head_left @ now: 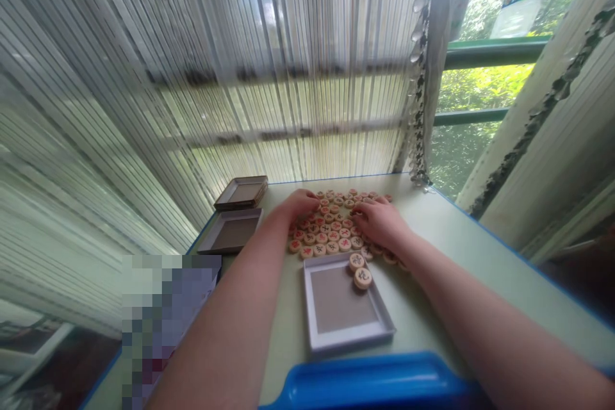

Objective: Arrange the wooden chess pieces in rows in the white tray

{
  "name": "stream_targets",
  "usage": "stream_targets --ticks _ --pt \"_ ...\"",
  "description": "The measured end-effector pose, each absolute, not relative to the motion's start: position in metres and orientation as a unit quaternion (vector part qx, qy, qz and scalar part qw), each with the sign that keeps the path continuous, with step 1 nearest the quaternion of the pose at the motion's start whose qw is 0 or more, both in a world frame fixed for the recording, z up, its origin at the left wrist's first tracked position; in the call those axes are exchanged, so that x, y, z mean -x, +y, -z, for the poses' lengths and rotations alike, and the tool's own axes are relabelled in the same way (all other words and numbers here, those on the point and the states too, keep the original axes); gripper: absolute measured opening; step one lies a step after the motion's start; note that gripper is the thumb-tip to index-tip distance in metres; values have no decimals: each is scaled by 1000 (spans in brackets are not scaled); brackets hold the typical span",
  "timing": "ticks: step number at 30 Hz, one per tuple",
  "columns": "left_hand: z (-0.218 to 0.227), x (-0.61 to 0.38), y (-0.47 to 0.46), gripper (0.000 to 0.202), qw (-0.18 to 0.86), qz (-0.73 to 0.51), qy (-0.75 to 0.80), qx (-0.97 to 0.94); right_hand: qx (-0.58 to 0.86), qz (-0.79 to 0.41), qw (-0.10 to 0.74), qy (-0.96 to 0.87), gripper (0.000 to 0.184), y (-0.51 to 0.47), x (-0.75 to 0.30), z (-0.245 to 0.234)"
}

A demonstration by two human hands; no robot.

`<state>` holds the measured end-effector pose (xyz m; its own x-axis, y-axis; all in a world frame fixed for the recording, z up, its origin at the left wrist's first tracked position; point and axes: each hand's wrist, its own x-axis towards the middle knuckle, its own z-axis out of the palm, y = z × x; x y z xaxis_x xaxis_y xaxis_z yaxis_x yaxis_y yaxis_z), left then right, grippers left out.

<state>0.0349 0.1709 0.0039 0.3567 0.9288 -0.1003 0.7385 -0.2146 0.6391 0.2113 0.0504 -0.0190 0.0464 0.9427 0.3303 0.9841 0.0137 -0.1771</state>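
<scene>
Several round wooden chess pieces (pixel 331 230) with red and black characters lie spread on the pale green table (pixel 446 250). My left hand (pixel 300 205) rests palm down on the left side of the pile, fingers laid over the pieces. My right hand (pixel 379 221) lies flat on the right side of the pile, fingers stretched toward the middle. A shallow white box tray (pixel 336 307) sits just in front of the pile, with two wooden pieces (pixel 360 270) in its far right corner.
Two more shallow trays, a grey one (pixel 231 230) and a brown one (pixel 241 192), lie at the table's left. A blue plastic edge (pixel 375 381) is at the near side. String curtains (pixel 216 77) hang behind the table; a window (pixel 480 96) is on the right.
</scene>
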Motion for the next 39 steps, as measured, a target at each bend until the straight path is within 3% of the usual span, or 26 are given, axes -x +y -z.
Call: stream_targets --ticks 6,10,13,21,39 --pt "-7 -38 171 25 292 -148 570 -753 674 40 207 -708 26 28 -208 -5" --pt "-9 -41 171 27 276 -151 582 -750 560 -155 159 -798 21 -7 -201 -34" --pt "-7 -41 172 27 266 -158 576 -757 522 -217 105 -818 31 -23 -197 -40" --pt "-4 -38 174 30 296 -155 571 -749 506 -229 39 -830 27 -25 -189 -31" --pt "-3 -38 172 28 328 -153 565 -742 536 -240 47 -808 18 -22 -202 -33"
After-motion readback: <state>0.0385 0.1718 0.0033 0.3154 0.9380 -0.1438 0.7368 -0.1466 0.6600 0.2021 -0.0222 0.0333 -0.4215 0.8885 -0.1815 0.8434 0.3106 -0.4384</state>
